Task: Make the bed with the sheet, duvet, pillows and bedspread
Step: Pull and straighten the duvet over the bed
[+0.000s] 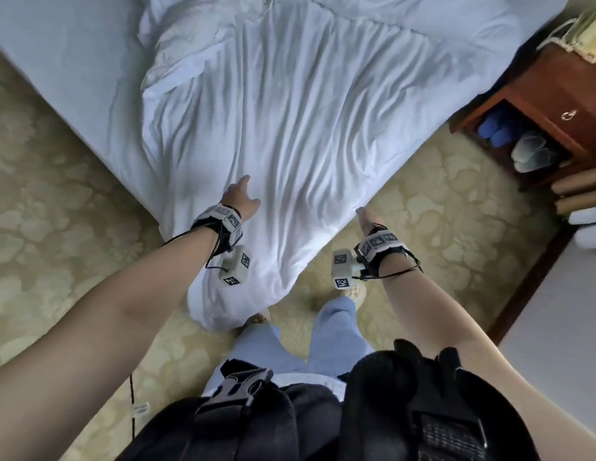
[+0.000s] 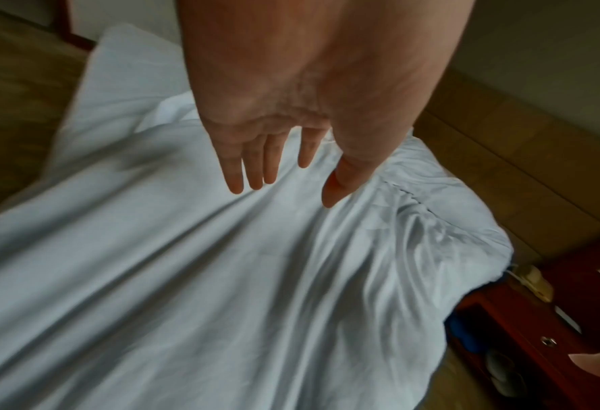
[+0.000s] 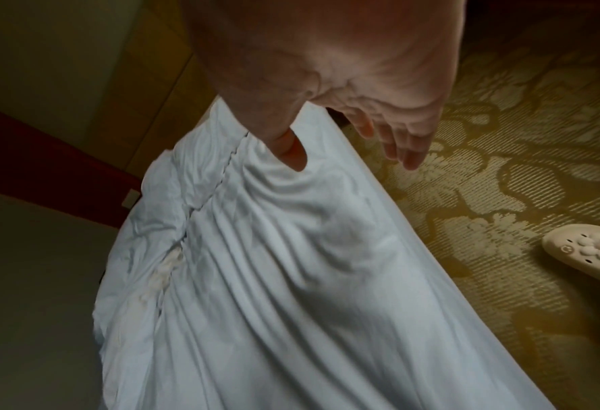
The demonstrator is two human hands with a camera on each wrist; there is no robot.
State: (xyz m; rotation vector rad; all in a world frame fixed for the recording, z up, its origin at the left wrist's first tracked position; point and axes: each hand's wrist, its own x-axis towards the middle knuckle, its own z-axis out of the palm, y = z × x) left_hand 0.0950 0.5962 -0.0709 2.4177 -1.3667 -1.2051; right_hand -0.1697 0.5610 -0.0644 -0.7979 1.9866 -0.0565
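Observation:
A rumpled white duvet (image 1: 290, 104) lies over the near corner of the bed (image 1: 57, 44), with its corner hanging down to the floor by my feet. The same duvet (image 2: 221, 277) fills the left wrist view, and the duvet (image 3: 274, 277) also runs through the right wrist view. My left hand (image 1: 241, 197) hovers over the duvet with straight spread fingers (image 2: 256, 166) and holds nothing. Beside the duvet's right edge my right hand (image 1: 365, 217) is open, its thumb over the cloth and its fingers (image 3: 407, 149) above the carpet.
A red-brown wooden nightstand (image 1: 549, 104) stands at the right with slippers (image 1: 529, 151) on its open shelf. Patterned yellow-green carpet (image 1: 57, 244) surrounds the bed. My slippered foot (image 3: 578, 249) stands on it close to the duvet edge.

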